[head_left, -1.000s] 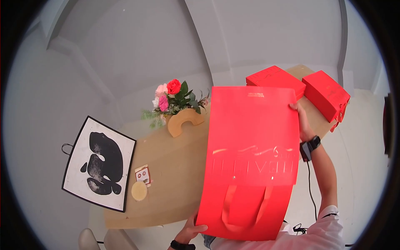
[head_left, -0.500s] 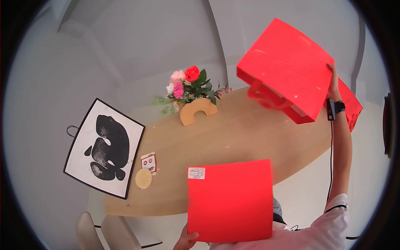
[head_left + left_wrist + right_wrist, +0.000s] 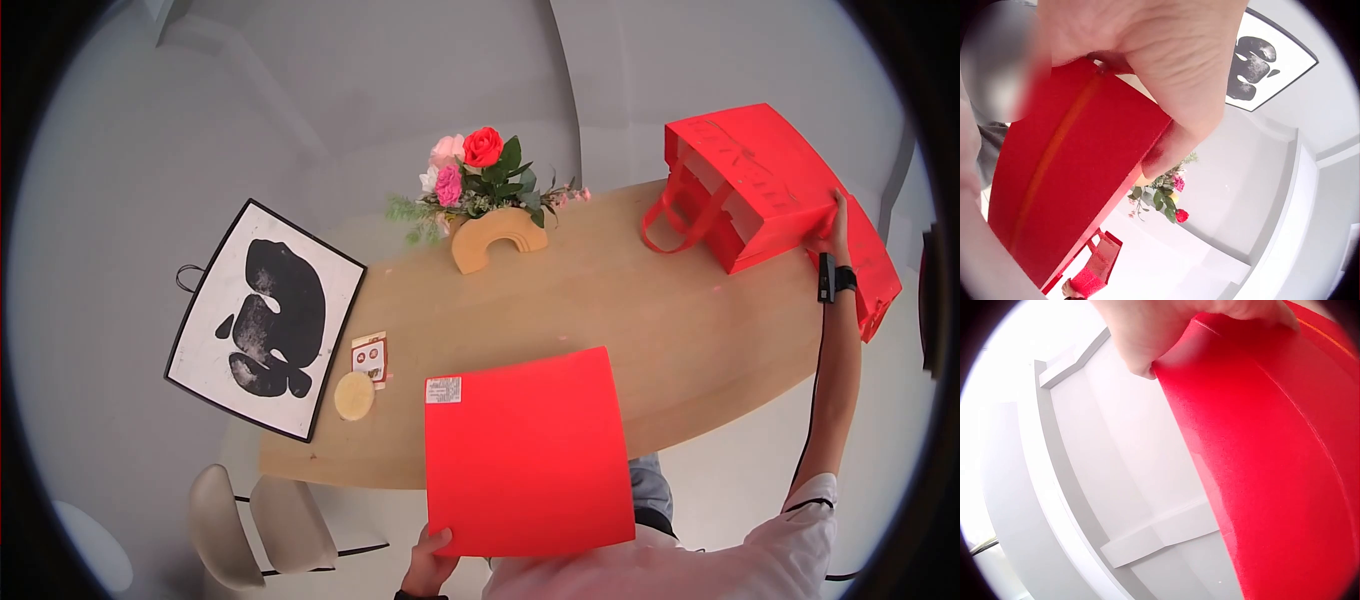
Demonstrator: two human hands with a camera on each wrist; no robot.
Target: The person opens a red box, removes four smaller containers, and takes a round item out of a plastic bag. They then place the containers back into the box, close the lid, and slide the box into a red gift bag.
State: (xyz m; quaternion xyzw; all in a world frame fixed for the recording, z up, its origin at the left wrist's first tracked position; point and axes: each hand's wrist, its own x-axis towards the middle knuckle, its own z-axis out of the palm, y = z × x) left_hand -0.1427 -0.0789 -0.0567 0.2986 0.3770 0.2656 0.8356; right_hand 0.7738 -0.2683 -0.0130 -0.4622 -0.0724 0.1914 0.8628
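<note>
My left hand (image 3: 430, 560) grips a flat-faced red box (image 3: 530, 460) by its near left corner, in front of my body. A white label (image 3: 443, 390) sits at the box's far left corner. In the left wrist view, the thumb presses one edge of the box (image 3: 1079, 162), and an orange stripe runs along its side. At the back right, my right hand (image 3: 835, 228) holds a red paper gift bag (image 3: 770, 165) by its bottom end. The bag is tipped on its side, its mouth and ribbon handles facing left. In the right wrist view, fingers curl over the bag's edge (image 3: 1260, 444).
Another red box (image 3: 868, 265) lies beyond the bag at the table's right end. A flower arrangement (image 3: 480, 180) with an arched wooden piece (image 3: 495, 240) stands at the table's back. Leftward are a framed print (image 3: 270, 320), a small card (image 3: 370, 357), a round yellow disc (image 3: 355, 396) and chairs (image 3: 290, 525).
The bag, earlier upright before my body between both hands, has gone with the right hand to the back right. The labelled red box has come into view, held by the left hand.
</note>
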